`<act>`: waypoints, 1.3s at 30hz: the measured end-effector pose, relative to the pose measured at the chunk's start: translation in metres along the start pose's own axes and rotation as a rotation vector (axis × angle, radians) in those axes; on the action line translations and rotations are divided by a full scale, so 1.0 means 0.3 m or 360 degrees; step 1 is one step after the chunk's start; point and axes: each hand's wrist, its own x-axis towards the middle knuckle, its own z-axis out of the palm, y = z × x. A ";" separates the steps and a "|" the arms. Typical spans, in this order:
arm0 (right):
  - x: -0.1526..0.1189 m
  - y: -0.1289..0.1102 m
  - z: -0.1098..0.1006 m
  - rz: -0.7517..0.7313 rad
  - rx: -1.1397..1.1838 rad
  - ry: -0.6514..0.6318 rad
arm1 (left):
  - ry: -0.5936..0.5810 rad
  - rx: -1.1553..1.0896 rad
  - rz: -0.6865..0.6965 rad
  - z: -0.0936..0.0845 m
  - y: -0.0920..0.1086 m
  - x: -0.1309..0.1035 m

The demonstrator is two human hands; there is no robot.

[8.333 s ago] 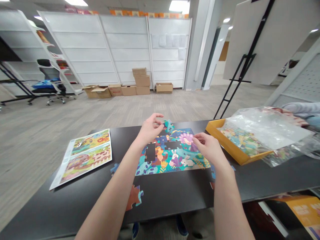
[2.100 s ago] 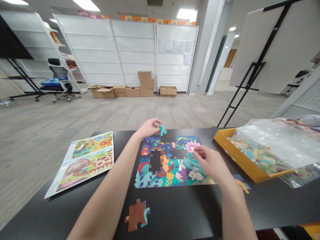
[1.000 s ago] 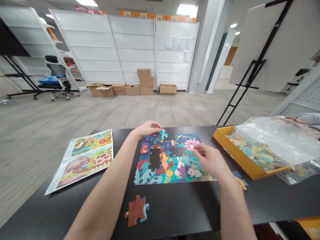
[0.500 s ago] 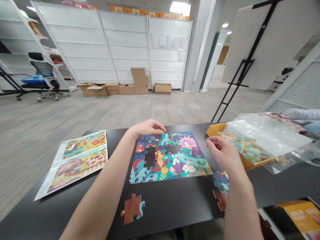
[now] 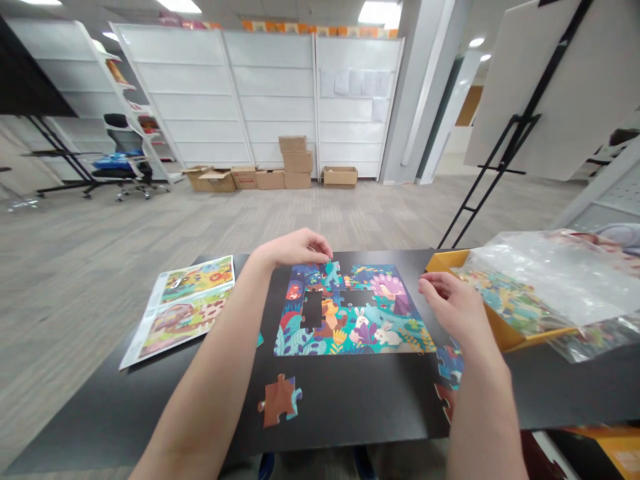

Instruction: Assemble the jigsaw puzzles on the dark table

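Observation:
A colourful puzzle [image 5: 350, 327] lies on the black table, with dark gaps at its left, middle and top edge. My left hand [image 5: 305, 248] is at the puzzle's top edge, its fingertips pinching a teal puzzle piece [image 5: 332, 272]. To the right of the puzzle hovers my right hand [image 5: 445, 297], fingers curled with thumb and fingertips near each other; whether anything is between them is hidden. A brown piece [image 5: 280, 401] lies in front of the puzzle. By my right forearm are a blue piece [image 5: 450, 365] and a partly covered brown piece [image 5: 444, 399].
At the left lies a picture sheet [image 5: 183, 307]. A yellow box [image 5: 505, 337] of loose pieces stands at the right, partly under clear plastic [image 5: 565, 273]. Beyond the table are cardboard boxes [image 5: 297, 161], an office chair [image 5: 123, 160] and a board on a stand.
The teal piece has shifted slightly out at the top edge, showing a wider gap to its right. The camera view has turned a little left. My right hand has hardly moved.

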 end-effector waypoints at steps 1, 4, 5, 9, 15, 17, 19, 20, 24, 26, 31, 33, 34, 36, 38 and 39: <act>0.001 -0.005 0.003 -0.0017 0.0005 -0.0011 | -0.0015 0.0015 -0.0005 -0.005 0.009 -0.021; -0.001 -0.024 0.016 -0.0073 0.0048 -0.0061 | -0.0087 0.0044 -0.0063 -0.003 0.016 -0.088; -0.003 -0.031 0.020 -0.0079 0.0063 -0.0079 | -0.0083 0.0061 -0.0078 0.003 0.009 -0.109; -0.008 -0.055 0.030 -0.0045 0.0061 -0.0121 | 0.0048 0.0102 -0.0087 0.059 -0.043 -0.176; -0.007 -0.049 0.036 -0.0028 0.0022 -0.0162 | 0.0347 -0.0029 -0.0135 0.178 -0.128 -0.162; -0.005 -0.044 0.037 -0.0036 0.0016 -0.0161 | 0.0380 -0.0008 -0.0138 0.204 -0.149 -0.140; -0.004 -0.043 0.038 -0.0045 0.0005 -0.0159 | 0.0371 0.0011 -0.0114 0.220 -0.165 -0.125; -0.004 -0.042 0.038 -0.0049 -0.0004 -0.0158 | 0.0363 0.0013 -0.0107 0.225 -0.172 -0.121; -0.007 -0.042 0.040 -0.0070 -0.0031 -0.0158 | 0.0378 -0.0015 -0.0151 0.243 -0.188 -0.126; -0.008 -0.042 0.041 -0.0074 -0.0043 -0.0169 | 0.0388 -0.0031 -0.0167 0.251 -0.192 -0.131; -0.010 -0.039 0.043 -0.0088 -0.0067 -0.0164 | 0.0415 -0.0115 -0.0144 0.248 -0.188 -0.141; -0.010 -0.034 0.043 -0.0089 -0.0064 -0.0166 | 0.0387 -0.0246 -0.0140 0.236 -0.181 -0.150; -0.009 -0.031 0.044 -0.0087 -0.0066 -0.0171 | 0.0367 -0.0319 -0.0140 0.231 -0.177 -0.156; -0.009 -0.026 0.045 -0.0085 -0.0081 -0.0175 | 0.0331 -0.0434 -0.0131 0.225 -0.170 -0.167; -0.008 -0.023 0.048 -0.0094 -0.0096 -0.0178 | 0.0293 -0.0491 -0.0113 0.229 -0.167 -0.175; -0.008 -0.022 0.049 -0.0104 -0.0101 -0.0179 | 0.0263 -0.0500 -0.0113 0.234 -0.167 -0.177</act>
